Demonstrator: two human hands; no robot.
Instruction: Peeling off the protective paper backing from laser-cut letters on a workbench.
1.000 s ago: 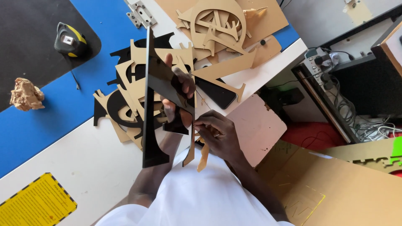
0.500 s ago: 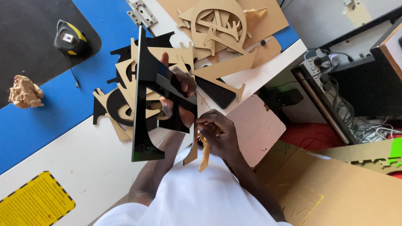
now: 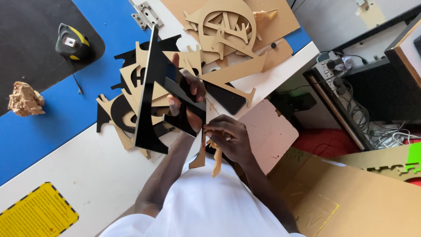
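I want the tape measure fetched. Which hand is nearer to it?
Left. The left hand, holding the black cut-out piece, is right of the tape measure; the right hand is farther, lower right.

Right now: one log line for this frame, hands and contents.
left hand: holds black cut-out piece upright | right hand: pinches tan backing strip at its edge | below: pile of tan and black cut-outs on table

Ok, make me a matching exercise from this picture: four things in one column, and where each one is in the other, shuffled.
1. black cutout
2. tape measure
3. crumpled paper
4. yellow sheet

a. on the blue surface
b. at the white table's near corner
c. in the left hand
d. on the dark mat

Pairs: 1-c, 2-d, 3-a, 4-b
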